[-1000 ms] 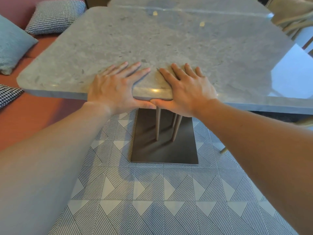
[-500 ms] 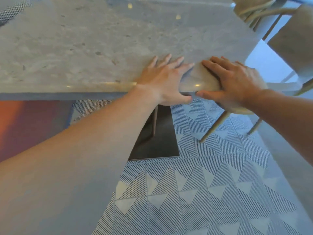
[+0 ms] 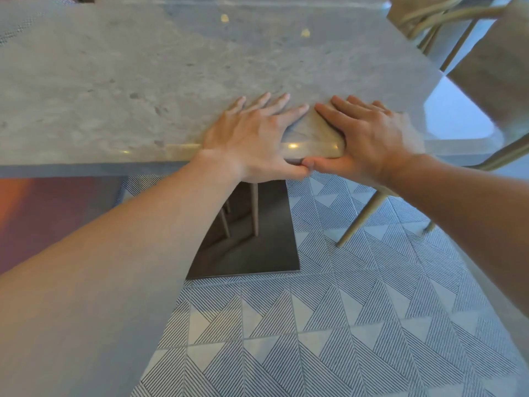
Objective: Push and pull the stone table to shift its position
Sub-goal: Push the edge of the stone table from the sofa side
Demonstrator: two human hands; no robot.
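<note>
The stone table [image 3: 171,70] has a grey speckled slab top that fills the upper part of the view. Its thin legs stand on a dark square base plate [image 3: 257,253] on the floor. My left hand [image 3: 252,136] lies flat on the near edge, fingers spread on top, thumb hooked under the rim. My right hand [image 3: 372,138] grips the same edge just to the right, fingers on top and thumb below. The two thumbs touch under the rim.
A beige chair [image 3: 486,67] stands at the table's right side, its legs [image 3: 360,219] reaching under the edge. A red bench seat [image 3: 43,213] lies at the left under the top. The floor [image 3: 343,325] has striped triangle tiles.
The view swung right, then back a little. My hands stay on the near edge and have drawn closer, so the thumbs now touch. The cushions at the left are out of view.
</note>
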